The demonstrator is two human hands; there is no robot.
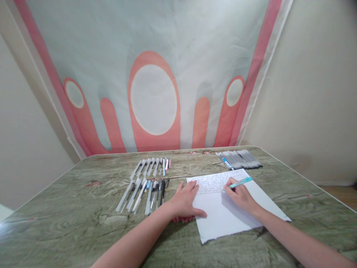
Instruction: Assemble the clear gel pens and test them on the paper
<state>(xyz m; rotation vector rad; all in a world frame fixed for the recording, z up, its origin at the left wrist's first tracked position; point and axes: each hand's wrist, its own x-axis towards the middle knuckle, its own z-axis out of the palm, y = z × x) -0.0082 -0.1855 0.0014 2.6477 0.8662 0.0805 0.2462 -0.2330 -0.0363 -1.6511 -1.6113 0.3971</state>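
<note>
A: Item one, and where it lies?
B: Teal pen, slanted over a white sheet, its lower end at or very near the paper beside the lines of small writing.

A: Handling?
B: Probably light, stiff and smooth, perhaps a little slippery; best taken low on the barrel, near the tip. The sheet looks thin, flexible and easily creased or torn; best taken flat by its edges.

A: Hands?
B: Right hand: fingers closed around the pen's lower part. Left hand: open, fingers spread, lying across the sheet's left edge, thumb on the paper, gripping nothing.

A: Beyond the sheet?
B: Left, near the left hand: a mixed lower row of pens, clear, white and dark; behind it, an upper row of pens. Far right, past the sheet's top edge: a bank of slim clear sticks, possibly refills, with a blue-and-white pen at its left end.

A: Support and backdrop?
B: Wood-patterned table; behind it, a pale hanging sheet with coral shapes.
</note>
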